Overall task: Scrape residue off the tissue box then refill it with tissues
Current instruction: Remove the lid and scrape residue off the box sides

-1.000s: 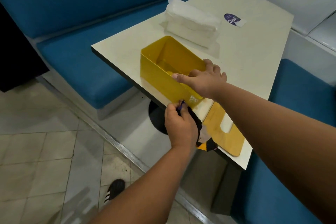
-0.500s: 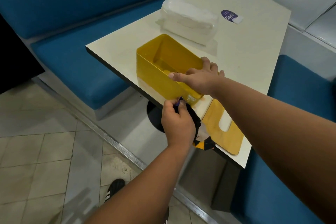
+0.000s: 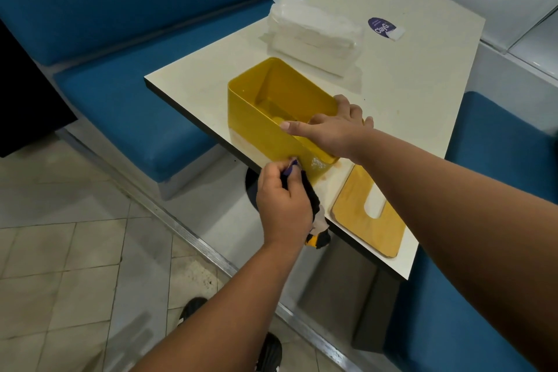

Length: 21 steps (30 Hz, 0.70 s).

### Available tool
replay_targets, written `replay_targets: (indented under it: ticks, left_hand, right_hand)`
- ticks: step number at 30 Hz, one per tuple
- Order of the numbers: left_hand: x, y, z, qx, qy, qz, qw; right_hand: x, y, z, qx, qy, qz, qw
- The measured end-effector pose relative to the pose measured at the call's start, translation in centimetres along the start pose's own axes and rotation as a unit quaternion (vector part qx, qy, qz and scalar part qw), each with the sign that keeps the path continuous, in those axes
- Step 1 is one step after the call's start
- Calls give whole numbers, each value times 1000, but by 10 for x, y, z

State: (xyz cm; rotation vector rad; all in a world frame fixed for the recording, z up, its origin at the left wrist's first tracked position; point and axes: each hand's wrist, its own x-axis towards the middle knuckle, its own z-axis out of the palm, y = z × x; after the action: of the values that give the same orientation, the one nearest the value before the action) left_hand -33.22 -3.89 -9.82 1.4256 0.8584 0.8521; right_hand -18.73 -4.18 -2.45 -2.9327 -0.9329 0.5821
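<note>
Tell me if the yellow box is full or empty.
Empty: the tissue box stands open-topped with its bare yellow floor showing. The tissues lie wrapped on the table behind it.

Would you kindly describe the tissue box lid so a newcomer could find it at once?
On the cream table, look at the near corner, just past the open yellow box. The lid lies flat there, a thin yellow-brown panel; its rounded dispensing slot sets it apart.
</note>
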Motion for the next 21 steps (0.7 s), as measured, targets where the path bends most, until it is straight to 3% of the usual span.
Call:
replay_targets:
  ticks: [5, 16, 21]
  left_hand:
    - [-6, 12, 13, 12, 7, 111, 994]
    - [-15, 4, 17, 29, -2, 112, 993]
    - [-19, 2, 18, 66, -14, 161, 985]
  right_hand:
    - [1, 1, 1, -2, 8, -4, 1000]
    - [0, 0, -1, -3, 6, -5, 1000]
    - [-1, 0, 0, -6, 4, -2, 1000]
